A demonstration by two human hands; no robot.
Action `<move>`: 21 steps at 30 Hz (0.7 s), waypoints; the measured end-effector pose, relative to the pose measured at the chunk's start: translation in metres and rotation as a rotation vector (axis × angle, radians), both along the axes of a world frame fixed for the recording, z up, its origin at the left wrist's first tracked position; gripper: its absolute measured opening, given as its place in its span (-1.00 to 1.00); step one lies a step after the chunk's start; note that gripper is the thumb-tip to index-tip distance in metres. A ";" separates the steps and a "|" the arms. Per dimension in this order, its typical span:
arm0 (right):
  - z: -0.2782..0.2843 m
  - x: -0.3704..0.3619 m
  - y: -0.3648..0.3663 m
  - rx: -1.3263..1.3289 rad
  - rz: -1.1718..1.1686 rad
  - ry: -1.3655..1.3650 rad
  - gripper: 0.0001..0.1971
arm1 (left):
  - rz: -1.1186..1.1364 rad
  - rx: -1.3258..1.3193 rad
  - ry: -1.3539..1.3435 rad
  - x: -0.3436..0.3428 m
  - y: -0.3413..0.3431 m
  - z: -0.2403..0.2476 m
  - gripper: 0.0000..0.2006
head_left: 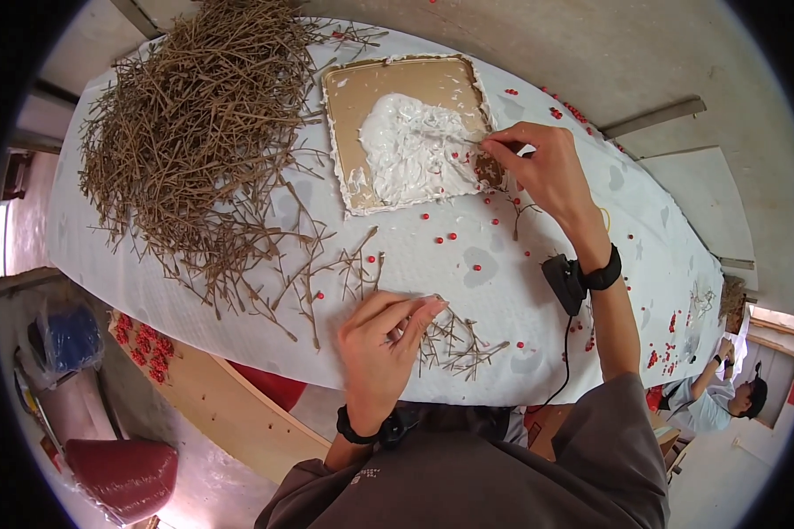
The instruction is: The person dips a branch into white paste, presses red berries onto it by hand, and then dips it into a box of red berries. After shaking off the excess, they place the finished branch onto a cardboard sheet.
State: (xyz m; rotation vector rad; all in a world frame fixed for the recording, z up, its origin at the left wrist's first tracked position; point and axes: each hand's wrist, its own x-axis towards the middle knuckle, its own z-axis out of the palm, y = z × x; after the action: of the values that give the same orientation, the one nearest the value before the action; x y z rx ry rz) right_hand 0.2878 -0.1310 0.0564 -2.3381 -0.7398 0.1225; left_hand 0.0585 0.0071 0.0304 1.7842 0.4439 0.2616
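My right hand (543, 167) is closed in a pinch over the right side of a tan tray (344, 79). It grips a thin stick (454, 137), whose far end lies in a heap of thick white paste (406, 150). Nearer to me, my left hand (384, 339) is pinched, thumb against forefinger. Brown branching twigs (459, 348) fan out from just below its fingertips; it seems to hold one, though the grip is partly hidden. Small red beads (453, 236) lie between the hands, and a few sit in the paste.
A large pile of brown twigs (203, 132) covers the table's left side. A black device (563, 280) with a cable rests by my right forearm. Red bead clusters (154, 353) lie on a wooden board at lower left. Another person (723, 397) is at far right.
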 end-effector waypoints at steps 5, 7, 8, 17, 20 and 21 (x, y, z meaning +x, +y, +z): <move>0.009 0.008 0.006 -0.090 -0.014 -0.010 -0.83 | -0.005 0.019 -0.001 0.000 0.001 -0.001 -0.89; 0.009 0.008 0.007 -0.100 0.008 -0.031 -0.83 | -0.004 0.014 -0.010 0.000 0.000 -0.003 -0.90; 0.009 0.008 0.008 -0.110 0.006 -0.029 -0.83 | -0.002 0.012 -0.015 0.000 0.000 -0.003 -0.90; 0.026 -0.006 0.008 -0.016 0.048 -0.081 -0.88 | 0.009 0.012 -0.022 -0.002 0.001 -0.004 -0.90; 0.025 -0.015 0.003 0.060 0.127 -0.271 -0.87 | 0.004 -0.008 -0.017 -0.001 -0.001 -0.002 -0.90; 0.018 -0.019 0.001 0.093 0.194 -0.421 -0.86 | -0.001 -0.007 -0.024 -0.002 -0.001 0.000 -0.90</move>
State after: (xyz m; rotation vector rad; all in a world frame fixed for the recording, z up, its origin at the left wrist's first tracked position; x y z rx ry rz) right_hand 0.2687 -0.1299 0.0742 -2.2208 -1.1508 -0.3236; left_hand 0.0562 0.0059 0.0305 1.7726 0.4263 0.2808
